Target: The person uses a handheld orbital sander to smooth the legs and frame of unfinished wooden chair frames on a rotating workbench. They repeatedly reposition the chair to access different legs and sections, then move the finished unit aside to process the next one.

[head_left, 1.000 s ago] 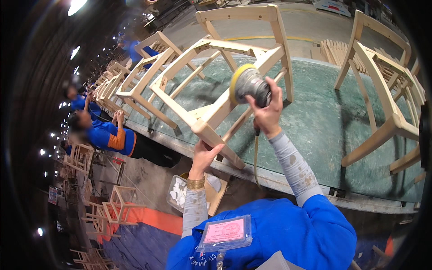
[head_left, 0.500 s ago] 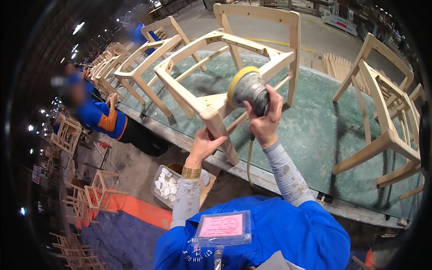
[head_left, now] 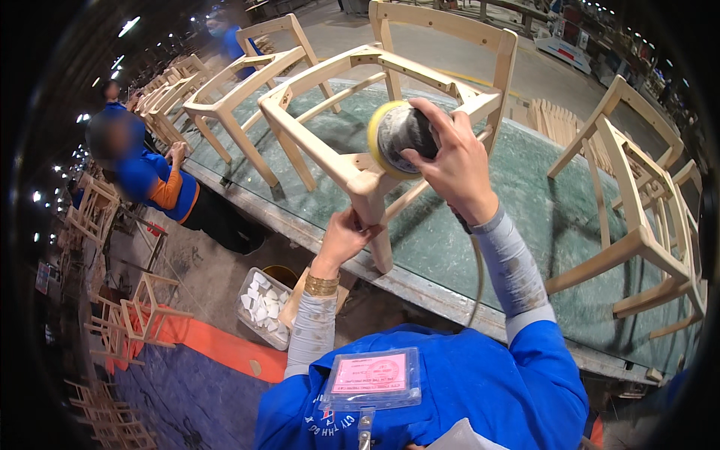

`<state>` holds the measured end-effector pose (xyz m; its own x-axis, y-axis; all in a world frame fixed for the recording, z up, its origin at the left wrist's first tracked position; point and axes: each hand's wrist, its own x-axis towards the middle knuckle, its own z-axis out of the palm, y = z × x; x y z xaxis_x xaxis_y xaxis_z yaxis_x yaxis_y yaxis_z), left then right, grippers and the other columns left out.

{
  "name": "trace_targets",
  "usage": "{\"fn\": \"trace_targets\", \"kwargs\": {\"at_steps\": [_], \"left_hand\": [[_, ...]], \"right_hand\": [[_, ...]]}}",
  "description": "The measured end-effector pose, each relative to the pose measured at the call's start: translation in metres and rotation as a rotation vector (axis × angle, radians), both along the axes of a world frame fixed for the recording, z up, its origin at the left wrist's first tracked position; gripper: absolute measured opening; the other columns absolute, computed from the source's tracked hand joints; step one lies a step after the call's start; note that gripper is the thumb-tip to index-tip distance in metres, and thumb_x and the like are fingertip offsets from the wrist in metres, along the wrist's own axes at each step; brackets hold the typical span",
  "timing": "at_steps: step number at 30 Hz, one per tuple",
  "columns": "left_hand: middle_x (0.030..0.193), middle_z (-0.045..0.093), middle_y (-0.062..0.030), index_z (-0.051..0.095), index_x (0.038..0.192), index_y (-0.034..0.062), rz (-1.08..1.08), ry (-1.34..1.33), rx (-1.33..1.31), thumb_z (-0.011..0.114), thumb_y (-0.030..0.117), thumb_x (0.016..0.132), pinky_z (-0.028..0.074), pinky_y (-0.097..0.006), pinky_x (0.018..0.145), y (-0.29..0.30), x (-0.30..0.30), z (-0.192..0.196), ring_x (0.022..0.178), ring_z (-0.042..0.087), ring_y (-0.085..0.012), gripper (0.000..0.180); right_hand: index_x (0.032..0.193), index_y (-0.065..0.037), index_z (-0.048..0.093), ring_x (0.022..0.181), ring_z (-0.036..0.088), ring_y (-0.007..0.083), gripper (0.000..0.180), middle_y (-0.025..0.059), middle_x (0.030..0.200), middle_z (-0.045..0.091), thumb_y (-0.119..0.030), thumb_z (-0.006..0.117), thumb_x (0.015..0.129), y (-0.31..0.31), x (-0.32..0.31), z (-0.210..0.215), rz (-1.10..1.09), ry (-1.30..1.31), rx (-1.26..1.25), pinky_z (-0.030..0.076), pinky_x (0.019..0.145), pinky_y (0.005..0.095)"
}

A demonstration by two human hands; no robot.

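Observation:
A bare wooden chair frame (head_left: 319, 148) without a seat panel stands upright on the green-topped table, its near front leg close to me. My left hand (head_left: 345, 241) is closed around that leg, below the seat corner. In my right hand (head_left: 459, 161) is a round orbital sander (head_left: 409, 135) with a yellow-edged pad and a dusty grey body. The fingers wrap over the sander's body, and its pad is turned toward the side rail near the front corner. Whether pad and wood touch, I cannot tell. A hose (head_left: 478, 281) hangs from the sander past my right forearm.
More chair frames stand on the green table (head_left: 525, 217), one at left (head_left: 240, 124) and others at right (head_left: 637, 240). Wooden slats (head_left: 562, 124) lie beyond. Below the table edge sits a bin of white pieces (head_left: 262, 304). A person in blue (head_left: 165, 180) works at left.
My right hand has turned over the top of the sander, and the pad has tilted toward the front corner of the chair. My left hand still holds the leg. The view has shifted slightly.

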<state>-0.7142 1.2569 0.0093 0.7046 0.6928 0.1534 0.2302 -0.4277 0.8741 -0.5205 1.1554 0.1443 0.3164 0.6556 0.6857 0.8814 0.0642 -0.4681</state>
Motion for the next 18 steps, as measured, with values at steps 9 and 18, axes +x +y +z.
{"fn": "trace_targets", "kwargs": {"at_steps": [9,18], "left_hand": [[0.086,0.065,-0.0073,0.060,0.095,-0.0069,-0.032,-0.075,-0.147,0.076,0.010,0.071,0.049,-0.025,0.069,0.004,0.000,-0.003,0.077,0.059,-0.0096,0.034],[0.076,0.066,-0.0082,0.062,0.090,-0.0085,-0.014,0.022,0.054,0.077,0.019,0.071,0.049,-0.025,0.061,-0.001,0.003,0.010,0.069,0.060,-0.0092,0.036]], "right_hand": [[0.124,-0.028,0.048,0.079,0.061,0.0372,0.064,0.0174,0.093,0.052,-0.020,0.075,0.066,-0.003,0.005,0.015,-0.141,-0.037,-0.130,0.052,0.066,0.0424],[0.125,-0.022,0.049,0.084,0.059,0.0310,0.065,0.0152,0.097,0.050,-0.016,0.076,0.067,-0.012,0.017,-0.046,-0.287,0.180,0.228,0.051,0.071,0.0381]]}}
